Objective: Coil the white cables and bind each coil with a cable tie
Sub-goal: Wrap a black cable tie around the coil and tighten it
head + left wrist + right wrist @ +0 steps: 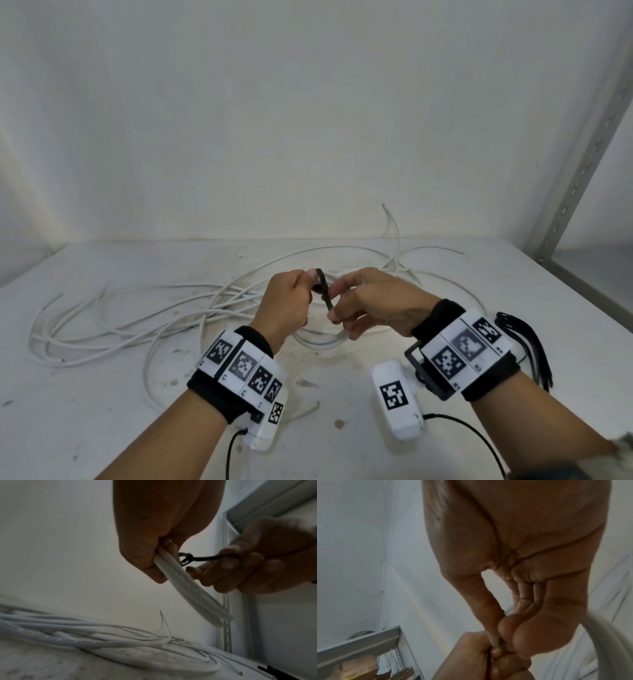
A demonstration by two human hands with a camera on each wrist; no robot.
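Note:
My left hand grips a small coil of white cable and holds it up above the table; the bundled strands run out of its fist. A black cable tie is looped round the coil next to my left thumb. Its head and loop sit against the strands. My right hand pinches the tie's tail between thumb and fingers. In the right wrist view the pinching fingertips meet the left hand, and the coil curves past on the right.
Several loose white cables sprawl over the left and back of the stained white table. Spare black cable ties lie at the right, past my right wrist. A grey perforated shelf post stands at the right, with the white wall behind.

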